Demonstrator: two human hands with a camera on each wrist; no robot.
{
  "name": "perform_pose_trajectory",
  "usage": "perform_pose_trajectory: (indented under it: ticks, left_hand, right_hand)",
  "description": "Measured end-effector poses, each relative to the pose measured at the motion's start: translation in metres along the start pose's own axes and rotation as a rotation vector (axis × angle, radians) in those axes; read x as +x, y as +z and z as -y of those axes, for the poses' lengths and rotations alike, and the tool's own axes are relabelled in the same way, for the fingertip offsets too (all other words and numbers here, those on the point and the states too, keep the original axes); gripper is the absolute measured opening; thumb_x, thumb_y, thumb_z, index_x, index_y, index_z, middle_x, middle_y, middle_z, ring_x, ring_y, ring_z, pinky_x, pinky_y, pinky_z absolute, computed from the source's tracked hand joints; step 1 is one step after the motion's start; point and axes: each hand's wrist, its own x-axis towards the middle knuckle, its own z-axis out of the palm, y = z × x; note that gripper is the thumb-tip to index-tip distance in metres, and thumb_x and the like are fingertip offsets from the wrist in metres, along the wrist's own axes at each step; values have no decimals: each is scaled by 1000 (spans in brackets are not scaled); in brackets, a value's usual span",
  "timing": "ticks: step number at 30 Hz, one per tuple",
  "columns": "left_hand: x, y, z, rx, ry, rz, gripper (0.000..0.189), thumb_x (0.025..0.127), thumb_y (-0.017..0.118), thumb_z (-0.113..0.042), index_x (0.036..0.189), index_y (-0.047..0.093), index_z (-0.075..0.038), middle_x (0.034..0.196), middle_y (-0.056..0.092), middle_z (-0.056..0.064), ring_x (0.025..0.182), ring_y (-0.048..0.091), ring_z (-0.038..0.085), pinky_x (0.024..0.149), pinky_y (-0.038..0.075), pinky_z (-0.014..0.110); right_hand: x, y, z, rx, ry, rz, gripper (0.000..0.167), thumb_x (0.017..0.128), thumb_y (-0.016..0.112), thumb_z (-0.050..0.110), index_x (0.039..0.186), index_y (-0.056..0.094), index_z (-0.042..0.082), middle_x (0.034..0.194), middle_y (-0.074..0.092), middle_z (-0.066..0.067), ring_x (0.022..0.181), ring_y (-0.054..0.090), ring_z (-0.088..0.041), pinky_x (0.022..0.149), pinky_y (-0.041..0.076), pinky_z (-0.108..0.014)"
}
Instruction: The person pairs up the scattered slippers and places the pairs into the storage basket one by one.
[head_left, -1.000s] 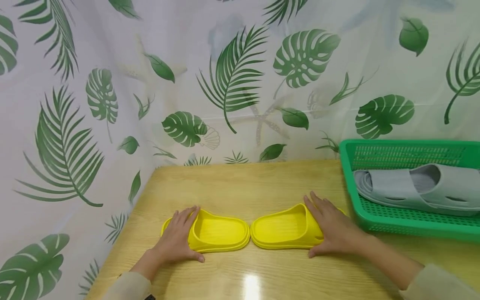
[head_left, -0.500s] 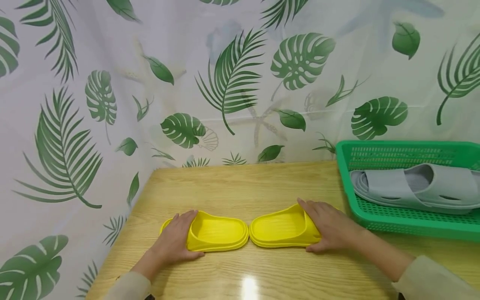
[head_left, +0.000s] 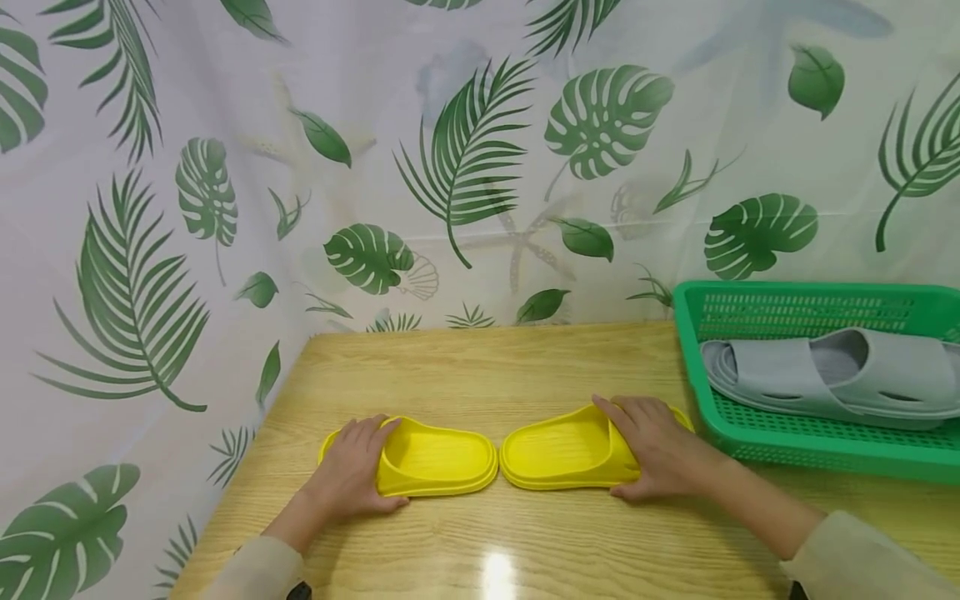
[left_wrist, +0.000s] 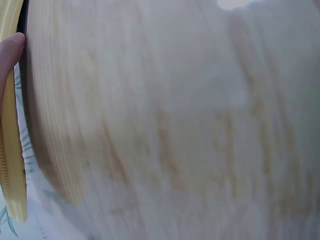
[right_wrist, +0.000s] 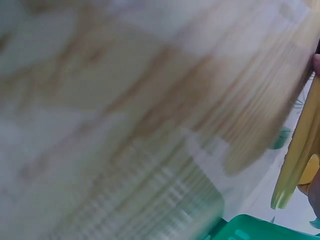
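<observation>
Two yellow slippers lie heel to heel on the wooden table in the head view, toes pointing outward. My left hand (head_left: 348, 471) grips the left slipper (head_left: 442, 458) over its upper, with the thumb along the near side and the fingers on the far side. On the right slipper (head_left: 558, 450), my right hand (head_left: 660, 446) has the same kind of hold, its thumb low on the near side. The hands hide part of each upper and toe. In the left wrist view a thumb (left_wrist: 11, 50) touches the slipper's edge (left_wrist: 12, 165); the right wrist view shows a slipper's sole edge (right_wrist: 295, 150).
A green plastic basket (head_left: 693, 367) stands at the right, with grey slippers (head_left: 780, 367) in it. Behind the wooden table (head_left: 480, 367) and along its left side hangs a leaf-printed white cloth (head_left: 480, 292).
My right hand's spread fingers have drawn in around the right slipper, and my left thumb has closed in against the left one. Both slippers have shifted very slightly away from me.
</observation>
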Motion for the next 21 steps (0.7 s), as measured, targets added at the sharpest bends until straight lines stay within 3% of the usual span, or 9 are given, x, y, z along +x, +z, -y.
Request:
perform_pose_trajectory:
  ticks: [7,14,21]
  left_hand:
    - [0,-11,5,-16,-26,-50,111,61,75,-63,141,32,1,127,51,18,115,51,34,100,39,52]
    - [-2,-15,12,15,13,-123,111,57,77,-64,139,36,-1,123,51,19,111,52,35,97,41,53]
    - [-3,-17,17,52,65,-206,114,52,78,-64,136,39,2,121,53,21,107,54,37,92,43,55]
  right_hand:
    - [8,-6,-2,-40,-21,-98,115,49,81,57,138,36,-1,113,51,-23,98,51,-36,87,41,-52]
    - [16,-14,-1,-31,-27,-129,113,53,80,56,140,35,0,117,50,-22,102,49,-36,91,39,-53]
    - [24,-21,0,-58,-56,-156,113,50,82,55,137,36,0,115,51,-21,98,49,-34,88,42,-51]
